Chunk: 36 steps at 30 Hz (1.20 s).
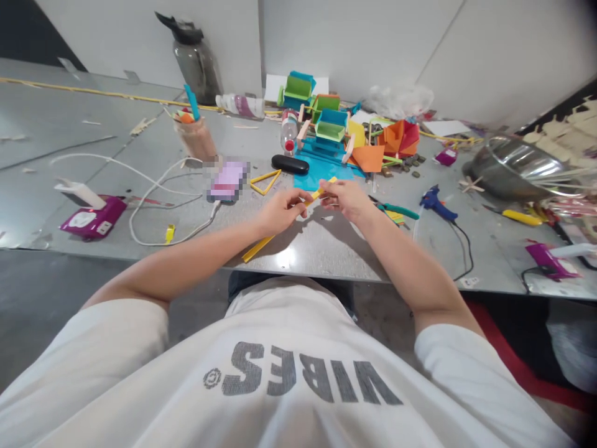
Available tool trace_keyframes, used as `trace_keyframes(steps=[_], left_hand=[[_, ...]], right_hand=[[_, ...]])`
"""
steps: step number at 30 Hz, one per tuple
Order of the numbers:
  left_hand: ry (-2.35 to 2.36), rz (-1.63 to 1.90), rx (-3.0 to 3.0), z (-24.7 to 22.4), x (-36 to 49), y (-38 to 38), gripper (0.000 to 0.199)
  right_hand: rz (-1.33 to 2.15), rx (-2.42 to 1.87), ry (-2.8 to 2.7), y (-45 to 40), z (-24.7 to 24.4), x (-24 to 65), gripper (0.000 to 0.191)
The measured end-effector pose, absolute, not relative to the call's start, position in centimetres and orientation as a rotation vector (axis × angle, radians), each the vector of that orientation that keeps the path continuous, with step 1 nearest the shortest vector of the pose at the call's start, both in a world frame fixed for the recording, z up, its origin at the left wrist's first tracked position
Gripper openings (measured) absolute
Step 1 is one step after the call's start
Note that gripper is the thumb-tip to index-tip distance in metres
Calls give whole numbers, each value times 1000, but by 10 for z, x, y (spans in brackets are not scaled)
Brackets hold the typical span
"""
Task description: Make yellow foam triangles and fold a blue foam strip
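Observation:
A long, narrow yellow strip slants across the front of the table, its lower end close to the edge. My left hand is closed around its middle. Close by, my right hand pinches the strip near its upper end, thumb and fingers together. Just beyond my left hand lies a small yellow triangle frame. Past my hands is a blue sheet, with a black oblong case at its left. Pliers with green handles rest right of my right hand, partly over yellow and green pieces.
Blue and green paper models stand at the back beside a small bottle. A blue glue gun and a metal bowl are on the right. Leftward are a phone, a white cable and a purple power strip.

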<state>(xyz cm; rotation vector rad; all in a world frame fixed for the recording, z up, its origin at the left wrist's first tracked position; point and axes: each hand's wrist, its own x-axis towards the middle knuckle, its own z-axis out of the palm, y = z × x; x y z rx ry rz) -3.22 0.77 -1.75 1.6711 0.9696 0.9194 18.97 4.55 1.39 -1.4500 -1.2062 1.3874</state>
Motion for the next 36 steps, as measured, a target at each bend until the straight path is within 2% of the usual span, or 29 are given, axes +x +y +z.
trace_keyframes(steps=[6,9,12,18,23,30,36], left_hand=[[1014,884,1556,-18,-31,7,21],[1047,818,1424,-13,-29,7,5],[1042,791,1355,-7,-28,9,18],[1092,797,1489,-8,-30,11,26],[1141,771,1549,-12,-32,12,23],[1071,752,1456,-7,-32,8,18],[1128,715,1473,-4,-30,6,20]], right_hand=[[1446,-1352,-1232,39,-3,186,39],[1450,-1318,-1280,33,-7,181,41],[1428,-1248,-1369,25,-11,174,46],[1254,-1325,-1469,19,-10,167,45],[1265,-1347,-1428,20,-6,171,34],[1354,-1336,-1315,18,-4,165,42],[1130,-1369,-1487,13,0,168,39]])
